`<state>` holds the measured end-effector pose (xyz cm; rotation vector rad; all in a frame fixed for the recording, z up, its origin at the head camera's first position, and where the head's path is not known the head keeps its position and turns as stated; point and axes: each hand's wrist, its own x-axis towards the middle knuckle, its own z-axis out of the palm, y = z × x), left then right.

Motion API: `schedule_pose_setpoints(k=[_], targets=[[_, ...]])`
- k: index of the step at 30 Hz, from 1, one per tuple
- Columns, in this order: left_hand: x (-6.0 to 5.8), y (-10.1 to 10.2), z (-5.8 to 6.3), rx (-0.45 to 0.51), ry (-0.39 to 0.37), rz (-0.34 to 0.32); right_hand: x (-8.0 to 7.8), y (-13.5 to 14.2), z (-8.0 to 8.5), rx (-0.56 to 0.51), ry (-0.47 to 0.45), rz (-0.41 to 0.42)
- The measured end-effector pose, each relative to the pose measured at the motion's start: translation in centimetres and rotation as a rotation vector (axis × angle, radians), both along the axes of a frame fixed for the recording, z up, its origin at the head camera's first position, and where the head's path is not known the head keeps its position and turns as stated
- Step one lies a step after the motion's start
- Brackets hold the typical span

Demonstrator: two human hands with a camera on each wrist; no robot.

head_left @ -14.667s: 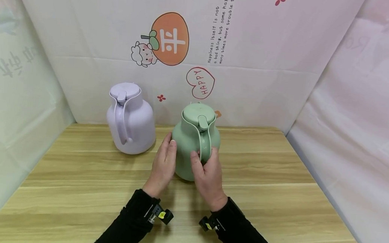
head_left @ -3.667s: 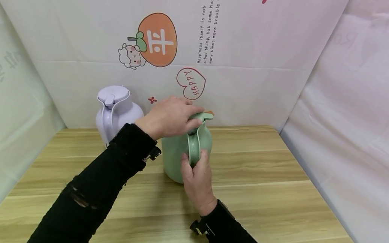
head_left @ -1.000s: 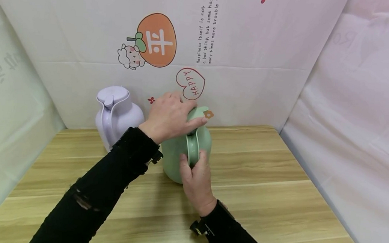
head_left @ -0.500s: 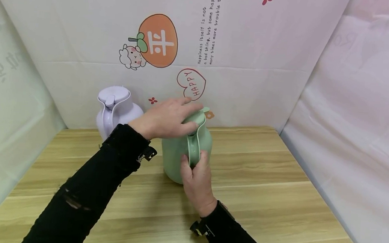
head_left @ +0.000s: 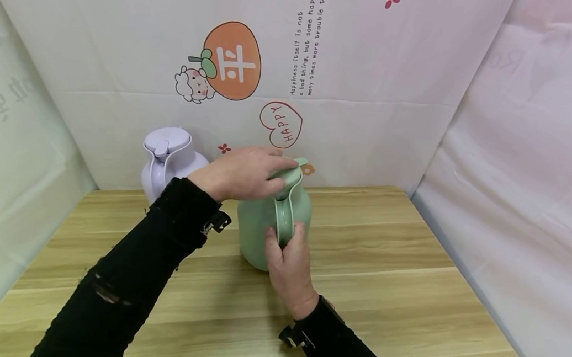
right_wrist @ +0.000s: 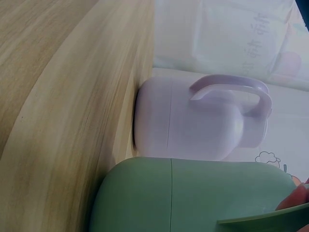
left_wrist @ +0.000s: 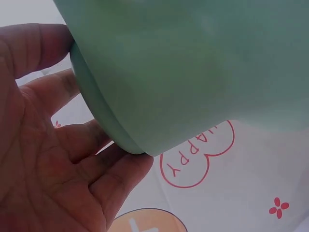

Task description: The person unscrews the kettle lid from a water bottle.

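A green insulated jug (head_left: 254,234) stands upright on the table, its handle facing me. My right hand (head_left: 289,270) grips the handle (head_left: 285,220) low down, thumb along its left side. Over the top, my left hand (head_left: 241,172) holds the jug's round lid (head_left: 291,175). The lid's small tab (head_left: 303,161) points to the back right, away from the handle. In the left wrist view the thumb and fingers of that hand (left_wrist: 43,164) spread around the lid's rim (left_wrist: 99,104). The right wrist view shows the green jug's side (right_wrist: 193,186) and a fingertip (right_wrist: 297,195) by the handle.
A lilac jug (head_left: 182,166) of the same shape stands at the back left, partly behind my left forearm. The wooden table (head_left: 383,285) ends at a printed cloth backdrop (head_left: 369,123), with white cloth walls (head_left: 530,179) on both sides.
Long before, my left hand lay on the jug's side and the tab pointed at the handle. Over the last second, my left hand has shifted slightly left on the lid, thumb drawing back.
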<state>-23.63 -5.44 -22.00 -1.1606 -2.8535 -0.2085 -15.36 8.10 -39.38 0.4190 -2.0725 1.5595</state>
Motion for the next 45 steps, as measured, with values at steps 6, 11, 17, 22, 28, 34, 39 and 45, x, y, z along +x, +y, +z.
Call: schedule_pose_setpoints(k=[6,11,17,22,28,34,39,45], targets=[[0.1,0.1,0.1,-0.014,0.026,-0.014,0.0,-0.1,0.0,-0.002,0.001,-0.006],[0.1,0.2,0.0,-0.02,0.055,-0.03,-0.1,-0.1,0.0,0.0,0.001,-0.012],[0.2,0.5,-0.1,-0.025,0.094,-0.02,0.0,-0.1,0.1,0.005,0.009,-0.015],[0.3,0.8,-0.2,-0.02,0.122,-0.003,0.1,-0.1,0.1,0.001,0.01,-0.026],[0.4,1.0,-0.3,-0.009,0.143,0.028,0.0,-0.2,0.1,-0.009,-0.003,-0.011],[0.5,1.1,-0.4,-0.009,0.156,0.068,0.0,-0.1,0.0,-0.007,-0.012,-0.001],[0.6,1.2,-0.5,-0.016,0.177,0.087,0.0,-0.1,0.0,-0.003,-0.016,-0.004],[0.6,1.4,-0.6,-0.026,0.2,0.112,0.1,-0.1,0.0,-0.002,-0.02,-0.011]])
